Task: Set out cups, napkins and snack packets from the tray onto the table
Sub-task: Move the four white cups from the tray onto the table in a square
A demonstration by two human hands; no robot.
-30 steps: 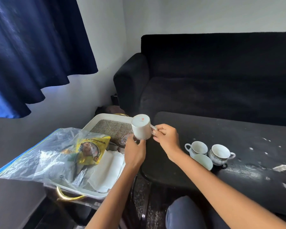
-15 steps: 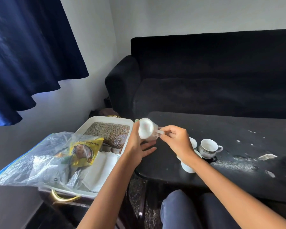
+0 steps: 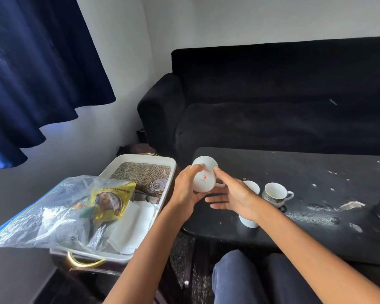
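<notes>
White cup (image 3: pixel 203 178) — red mark; black table (image 3: pixel 294 172); yellow packet (image 3: pixel 110 198).

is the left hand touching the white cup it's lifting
Touching. The head view shows the left hand wrapped around the side of the white cup, fingers on its wall.

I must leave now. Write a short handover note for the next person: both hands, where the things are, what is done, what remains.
Left hand: holds a white cup tilted in the air, between tray and table.
Right hand: fingers straight, touches the cup's side.
Done: three cups stand on the black table, one with a patterned band.
Left: set this cup down. The napkins and the yellow snack packet inside a clear plastic bag are in the white tray.
</notes>
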